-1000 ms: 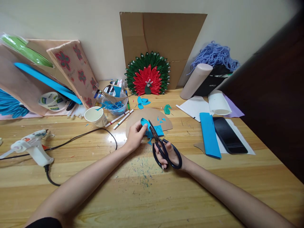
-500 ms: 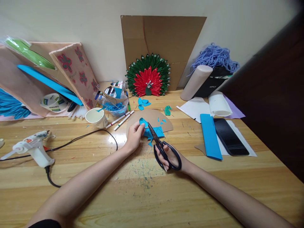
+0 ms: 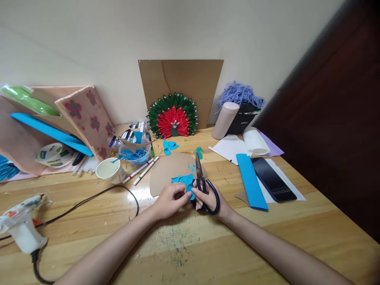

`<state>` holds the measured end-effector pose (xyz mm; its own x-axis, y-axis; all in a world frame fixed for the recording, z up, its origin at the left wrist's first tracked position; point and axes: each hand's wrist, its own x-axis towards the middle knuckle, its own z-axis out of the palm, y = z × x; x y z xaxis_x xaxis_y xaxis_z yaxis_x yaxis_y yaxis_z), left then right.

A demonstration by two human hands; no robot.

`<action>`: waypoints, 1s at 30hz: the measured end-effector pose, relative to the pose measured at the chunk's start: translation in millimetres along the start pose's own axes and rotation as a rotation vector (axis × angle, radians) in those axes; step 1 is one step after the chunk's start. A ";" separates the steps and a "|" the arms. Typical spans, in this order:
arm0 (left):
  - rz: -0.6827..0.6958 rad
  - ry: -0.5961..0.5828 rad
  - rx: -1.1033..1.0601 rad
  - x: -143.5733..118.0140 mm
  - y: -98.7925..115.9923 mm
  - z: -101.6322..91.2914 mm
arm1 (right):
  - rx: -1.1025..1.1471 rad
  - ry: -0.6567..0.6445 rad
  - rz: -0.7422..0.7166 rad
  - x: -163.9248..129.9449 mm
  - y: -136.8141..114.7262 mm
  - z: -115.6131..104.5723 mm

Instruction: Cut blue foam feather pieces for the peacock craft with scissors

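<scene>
The small blue paper cut-out [image 3: 184, 183] is sitting right at the centre of the desk [image 3: 267, 237], pinched at its near edge by the left hand [image 3: 172, 200], whose fingers are closing on it. Just to its right, the right hand [image 3: 208, 198] is gripping the black-handled scissors [image 3: 202, 186] through the loops, and the blades are lying shut, or nearly so, with their long axis pointing away toward the far wall, running alongside the paper's right edge. Both hands are touching or almost touching, the left being the one on the paper. Under the cut-out a brown half-round cardboard piece [image 3: 164, 174] is lying flat. Farther out, a white paper cup [image 3: 110, 171] is standing to the left, a folded blue paper strip [image 3: 251, 181] and a black phone [image 3: 273, 179] are lying to the right, and a white glue gun [image 3: 20, 225] is resting at the far left edge. Against the far wall a red-and-green peacock fan craft [image 3: 172, 119] is leaning.
</scene>
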<state>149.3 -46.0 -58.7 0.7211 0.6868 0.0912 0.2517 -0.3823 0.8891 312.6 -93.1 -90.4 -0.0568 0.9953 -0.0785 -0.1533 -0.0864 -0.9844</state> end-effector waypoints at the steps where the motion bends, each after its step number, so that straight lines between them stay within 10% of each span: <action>1: 0.002 -0.010 0.017 0.2 0.2 0.1 | -0.001 -0.006 -0.002 -0.3 0.0 -0.6; 8: -0.050 0.083 -0.018 1.1 3.0 -0.3 | -0.110 0.033 -0.051 14.9 -27.9 -11.2; 21: -0.076 0.392 0.275 -1.5 -6.8 -1.0 | -0.563 0.232 -0.010 157.6 -68.8 -0.4; 30: -0.204 0.370 0.557 0.1 -11.6 0.6 | -0.488 0.215 -0.026 100.6 -63.6 -17.1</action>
<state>146.9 -41.9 -69.3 0.3821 0.9061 0.1815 0.7236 -0.4156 0.5511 333.5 13.2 -38.4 0.1521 0.9878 -0.0337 0.3280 -0.0826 -0.9411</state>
